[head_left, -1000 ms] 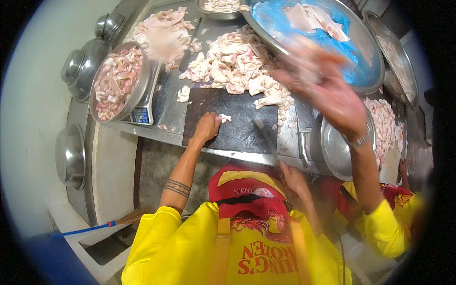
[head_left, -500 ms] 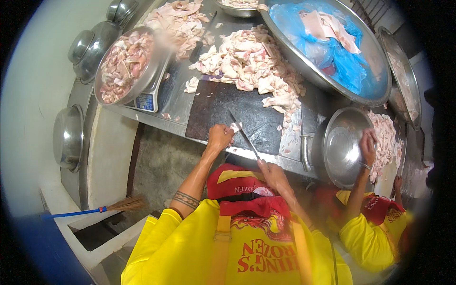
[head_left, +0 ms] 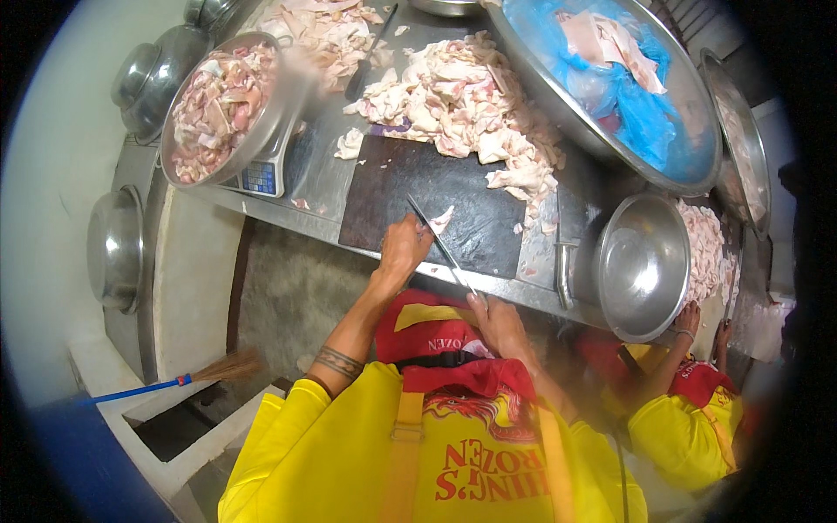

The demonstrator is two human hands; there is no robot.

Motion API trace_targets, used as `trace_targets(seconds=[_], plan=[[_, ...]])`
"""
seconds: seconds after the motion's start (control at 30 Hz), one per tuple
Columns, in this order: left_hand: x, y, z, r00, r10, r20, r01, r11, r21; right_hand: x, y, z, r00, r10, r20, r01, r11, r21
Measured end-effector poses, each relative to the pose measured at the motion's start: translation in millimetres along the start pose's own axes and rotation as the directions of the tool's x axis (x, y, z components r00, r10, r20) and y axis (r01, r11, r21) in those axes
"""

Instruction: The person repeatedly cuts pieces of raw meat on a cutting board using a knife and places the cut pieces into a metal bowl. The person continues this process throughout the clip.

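My right hand [head_left: 497, 324] is closed around the handle of a long, thin knife [head_left: 450, 260] at the front edge of the table. The blade slants up and left over a dark cutting board [head_left: 475, 205]. Beside the blade, my left hand [head_left: 406, 248] is closed at the board's near edge, pinching a small piece of pale skin or fatty meat [head_left: 443, 220]. Part of that piece shows past the blade, and the fingertips are partly hidden. A large heap of similar pale pieces [head_left: 462, 96] covers the far side of the board.
A full metal bowl [head_left: 171, 170] stands on a scale [head_left: 263, 177] at left. Another knife [head_left: 357, 78] lies near a second heap. To the right are a large basin [head_left: 602, 161] with a blue bag, a metal bowl [head_left: 643, 270] and a co-worker's hand [head_left: 687, 318].
The blade has shifted slightly left and closer to my left hand, and more of the pale piece shows past it. The co-worker's hand has moved down from the bowl to its near side.
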State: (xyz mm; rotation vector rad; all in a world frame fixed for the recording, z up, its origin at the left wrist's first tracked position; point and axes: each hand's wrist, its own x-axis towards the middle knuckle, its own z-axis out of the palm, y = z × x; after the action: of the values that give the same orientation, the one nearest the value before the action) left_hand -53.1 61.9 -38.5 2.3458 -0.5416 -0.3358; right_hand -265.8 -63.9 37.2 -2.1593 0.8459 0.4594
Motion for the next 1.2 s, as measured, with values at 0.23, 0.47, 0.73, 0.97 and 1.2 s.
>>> trace_targets(seconds=[0.23, 0.47, 0.73, 0.97, 1.2], plan=[[-1, -1, 19, 0.995, -0.021, -0.093, 0.026, 0.998, 0.053, -28, -7, -8, 0.998, 0.070, -0.010, -0.071, 0.993, -0.093], [0, 0, 11, 0.999, -0.044, 0.020, 0.046, 0.997, -0.055, 38, -16, 22, 0.996, -0.076, -0.042, 0.073, 0.996, -0.055], [24, -15, -3, 0.990, -0.030, -0.138, 0.049, 0.989, 0.142, -14, 34, 2, 0.998, -0.036, -0.043, 0.031, 0.994, -0.107], [17, -39, -31, 0.944, 0.255, -0.208, -0.187, 0.936, 0.297, 27, 74, -35, 0.936, 0.313, 0.160, -0.333, 0.936, 0.117], [-12, -12, -29, 0.952, 0.253, 0.175, -0.281, 0.946, 0.164, 40, 33, -79, 0.988, 0.147, -0.056, -0.119, 0.929, 0.352]])
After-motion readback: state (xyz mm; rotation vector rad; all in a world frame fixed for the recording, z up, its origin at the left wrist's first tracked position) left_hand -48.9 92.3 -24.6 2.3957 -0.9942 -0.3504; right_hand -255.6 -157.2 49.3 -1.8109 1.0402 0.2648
